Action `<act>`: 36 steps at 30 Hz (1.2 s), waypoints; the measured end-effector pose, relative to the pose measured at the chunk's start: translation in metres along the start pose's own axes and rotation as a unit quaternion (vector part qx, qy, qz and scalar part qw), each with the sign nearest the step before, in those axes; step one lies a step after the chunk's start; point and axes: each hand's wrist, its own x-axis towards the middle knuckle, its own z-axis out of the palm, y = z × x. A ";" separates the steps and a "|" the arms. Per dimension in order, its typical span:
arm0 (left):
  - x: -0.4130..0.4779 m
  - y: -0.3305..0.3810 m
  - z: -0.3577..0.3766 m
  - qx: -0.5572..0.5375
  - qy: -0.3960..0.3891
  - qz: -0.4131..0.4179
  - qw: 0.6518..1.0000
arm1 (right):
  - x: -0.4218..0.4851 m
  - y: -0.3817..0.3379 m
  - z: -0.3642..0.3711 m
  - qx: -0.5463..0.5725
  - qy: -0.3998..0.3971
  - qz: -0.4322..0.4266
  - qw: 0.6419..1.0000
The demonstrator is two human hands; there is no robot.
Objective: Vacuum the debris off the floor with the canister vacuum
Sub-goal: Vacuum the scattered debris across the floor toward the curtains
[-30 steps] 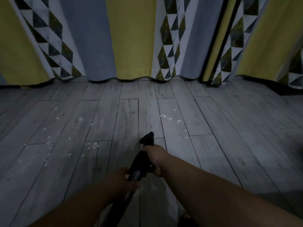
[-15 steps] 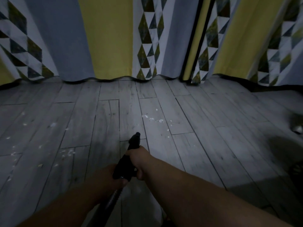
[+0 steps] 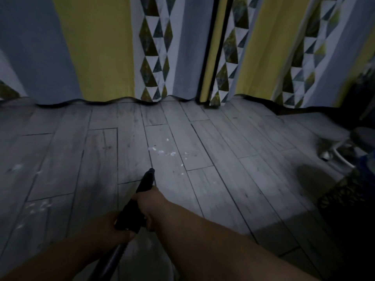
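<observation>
I hold a black vacuum nozzle [image 3: 146, 181] low over the grey plank floor [image 3: 243, 179], its tip pointing forward. My right hand [image 3: 151, 203] grips the nozzle's upper part. My left hand [image 3: 113, 228] grips it lower down, where the ribbed hose [image 3: 110, 260] runs back toward me. White debris crumbs [image 3: 164, 152] lie on the floor just ahead and right of the tip. More faint crumbs [image 3: 38, 206] lie at the left. The canister is out of sight.
Long curtains [image 3: 101, 47] in yellow, grey and triangle pattern hang to the floor across the back. At the right edge stand a dark object with a metal leg [image 3: 326, 155] and a dark patterned item [image 3: 345, 191].
The view has swung right, so the curtains and the crumbs shifted left in frame. The nozzle tip now sits nearer the central crumbs. Both hands keep their grip.
</observation>
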 end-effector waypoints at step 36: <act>0.021 0.016 -0.004 -0.044 -0.039 0.027 0.998 | 0.020 -0.012 -0.001 -0.005 0.007 0.029 1.000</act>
